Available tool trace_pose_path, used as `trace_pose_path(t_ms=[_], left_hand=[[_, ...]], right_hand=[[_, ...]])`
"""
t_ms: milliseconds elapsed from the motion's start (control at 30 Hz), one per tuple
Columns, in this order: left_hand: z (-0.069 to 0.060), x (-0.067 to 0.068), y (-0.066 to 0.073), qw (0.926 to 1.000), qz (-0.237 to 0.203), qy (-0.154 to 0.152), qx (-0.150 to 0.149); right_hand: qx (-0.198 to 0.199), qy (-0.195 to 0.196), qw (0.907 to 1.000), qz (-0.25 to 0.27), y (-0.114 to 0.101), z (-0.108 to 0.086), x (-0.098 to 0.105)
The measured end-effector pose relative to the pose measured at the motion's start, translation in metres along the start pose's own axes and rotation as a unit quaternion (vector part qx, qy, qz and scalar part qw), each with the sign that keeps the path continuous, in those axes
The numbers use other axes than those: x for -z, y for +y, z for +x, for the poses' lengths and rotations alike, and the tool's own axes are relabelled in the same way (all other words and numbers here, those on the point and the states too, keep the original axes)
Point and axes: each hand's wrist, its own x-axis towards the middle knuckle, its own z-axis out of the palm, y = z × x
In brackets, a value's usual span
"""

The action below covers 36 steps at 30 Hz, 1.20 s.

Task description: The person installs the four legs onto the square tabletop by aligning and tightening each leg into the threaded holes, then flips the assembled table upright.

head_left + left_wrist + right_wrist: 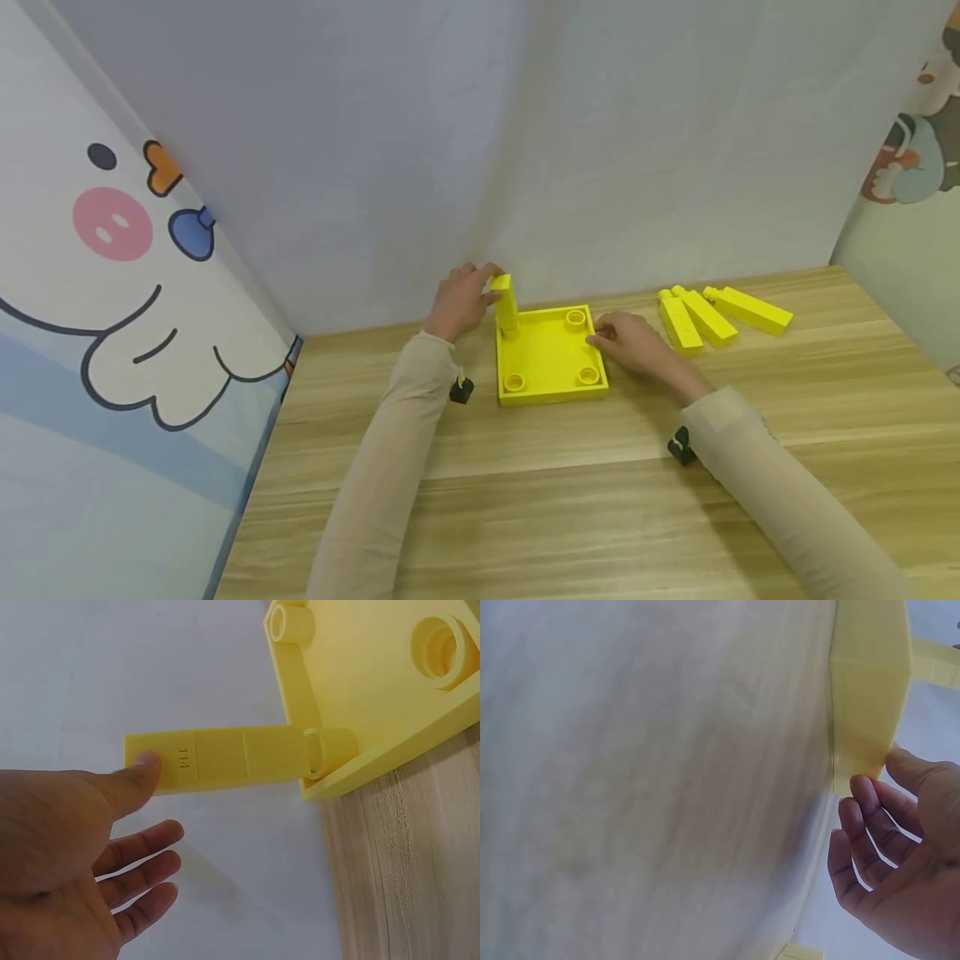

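A yellow square base with raised edges (546, 354) lies on the table, a round socket in each corner. At its far left corner a yellow post (507, 307) stands upright, its lower end at the socket. My left hand (457, 302) pinches this post near the top; in the left wrist view the thumb lies on its numbered face (221, 757) and the other fingers are spread below. My right hand (637, 343) holds the base's right edge between thumb and fingertips. The right wrist view shows those fingers against the base's outer wall (866, 712).
Three loose yellow posts lie to the right of my right hand: a left one (680, 325), a middle one (707, 318) and a right one (753, 312). A pale cloth wall (450, 167) rises behind the wooden table (525, 500). A printed cartoon panel (112, 350) stands on the left.
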Motion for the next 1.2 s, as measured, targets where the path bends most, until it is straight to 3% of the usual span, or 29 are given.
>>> trace_pose_path(t_ms=[200, 400, 633, 867, 1200], left_hand=[[-0.001, -0.001, -0.001, 0.9998, -0.014, 0.004, -0.011], [-0.005, -0.006, 0.002, 0.9992, -0.026, 0.013, 0.026], [-0.008, -0.012, 0.010, 0.9955, -0.012, 0.066, 0.066], [-0.007, -0.015, 0.013, 0.9932, -0.021, 0.091, 0.069], [-0.005, -0.012, 0.015, 0.9957, 0.009, 0.068, 0.063]], right_hand=[[-0.001, 0.003, 1.0000, -0.006, 0.004, 0.002, -0.001], [0.001, 0.000, 1.0000, -0.005, 0.006, 0.003, -0.003], [0.000, 0.001, 1.0000, -0.007, 0.006, 0.003, -0.003], [-0.005, 0.000, 1.0000, -0.003, 0.004, 0.002, -0.002], [-0.003, 0.000, 1.0000, 0.002, 0.002, -0.001, -0.002]])
